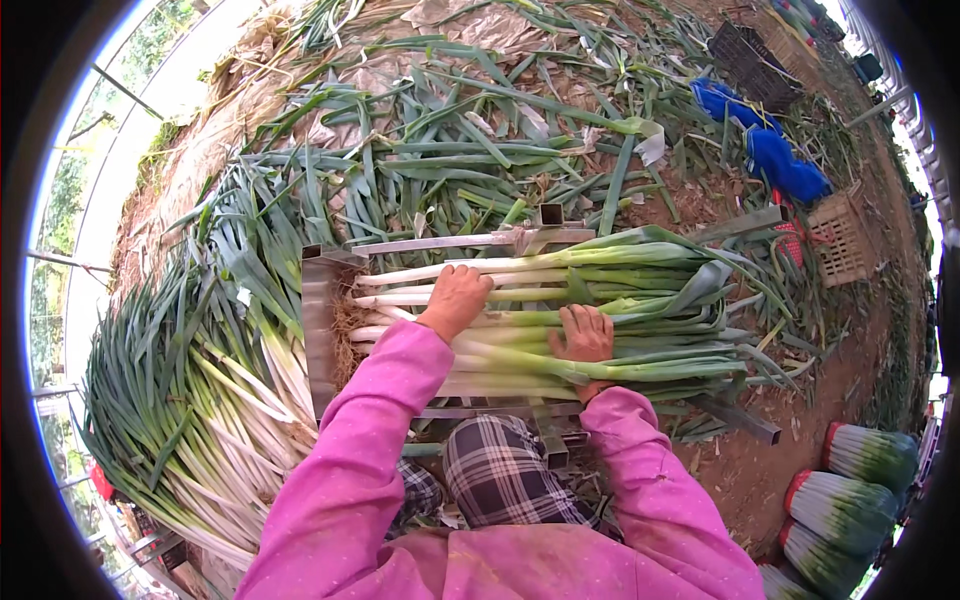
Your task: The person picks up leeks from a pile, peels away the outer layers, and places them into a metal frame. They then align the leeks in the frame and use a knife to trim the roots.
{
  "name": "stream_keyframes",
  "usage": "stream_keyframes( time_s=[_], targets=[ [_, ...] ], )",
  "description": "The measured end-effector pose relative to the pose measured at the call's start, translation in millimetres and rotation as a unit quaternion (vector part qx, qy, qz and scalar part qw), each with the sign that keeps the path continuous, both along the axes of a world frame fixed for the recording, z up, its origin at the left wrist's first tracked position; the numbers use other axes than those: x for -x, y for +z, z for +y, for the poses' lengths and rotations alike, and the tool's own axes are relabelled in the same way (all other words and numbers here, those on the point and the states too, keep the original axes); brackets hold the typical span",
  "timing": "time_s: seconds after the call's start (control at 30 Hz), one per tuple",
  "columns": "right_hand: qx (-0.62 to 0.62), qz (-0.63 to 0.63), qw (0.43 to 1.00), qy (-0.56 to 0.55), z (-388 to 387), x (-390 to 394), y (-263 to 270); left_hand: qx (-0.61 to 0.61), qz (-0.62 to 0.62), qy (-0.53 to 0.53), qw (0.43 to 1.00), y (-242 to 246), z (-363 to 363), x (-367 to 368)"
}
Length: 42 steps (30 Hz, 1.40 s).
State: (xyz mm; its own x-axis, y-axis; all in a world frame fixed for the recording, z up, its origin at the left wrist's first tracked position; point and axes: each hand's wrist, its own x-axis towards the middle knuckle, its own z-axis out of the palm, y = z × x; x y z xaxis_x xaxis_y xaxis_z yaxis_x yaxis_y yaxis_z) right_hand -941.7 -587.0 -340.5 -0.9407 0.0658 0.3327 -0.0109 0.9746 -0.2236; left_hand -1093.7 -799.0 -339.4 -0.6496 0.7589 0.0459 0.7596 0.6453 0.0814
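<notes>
A row of leeks lies across a metal frame in front of me, with roots on the left and green leaves on the right. The roots meet an upright metal end plate. My left hand grips the pale shafts near the far side of the row, fingers bent over them. Further right, my right hand has its fingers curled over leeks where white turns green. One leek crosses over the right wrist. Both palms are hidden.
A big heap of leeks lies to the left of the frame. Loose leaves litter the ground beyond it. At right are a beige plastic crate, blue material, a dark crate and several leek bundles.
</notes>
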Motion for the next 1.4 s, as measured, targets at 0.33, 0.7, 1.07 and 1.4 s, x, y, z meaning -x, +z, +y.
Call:
stream_keyframes(
  time_s=[0.33, 0.7, 1.07, 1.4],
  targets=[
    [0.023, -0.026, 0.999, 0.008, 2.1, 12.1, 14.3, -0.126, -0.037, 0.086, 0.988, 3.9, -27.0, -16.7],
    [-0.008, -0.007, 1.0, -0.016, -4.7, 7.4, 7.0, -0.104, 0.136, -0.03, 0.985, 177.5, -2.0, -10.1],
    [0.0, 0.013, 1.0, -0.005, -13.8, 15.2, 6.5, -0.249, 0.226, 0.003, 0.942, 492.2, -156.7, -21.7],
    [0.003, 0.066, 0.998, 0.01, -4.9, 16.8, -5.6, -0.253, -0.199, -0.068, 0.944, 174.3, -29.4, -83.3]
  ],
)
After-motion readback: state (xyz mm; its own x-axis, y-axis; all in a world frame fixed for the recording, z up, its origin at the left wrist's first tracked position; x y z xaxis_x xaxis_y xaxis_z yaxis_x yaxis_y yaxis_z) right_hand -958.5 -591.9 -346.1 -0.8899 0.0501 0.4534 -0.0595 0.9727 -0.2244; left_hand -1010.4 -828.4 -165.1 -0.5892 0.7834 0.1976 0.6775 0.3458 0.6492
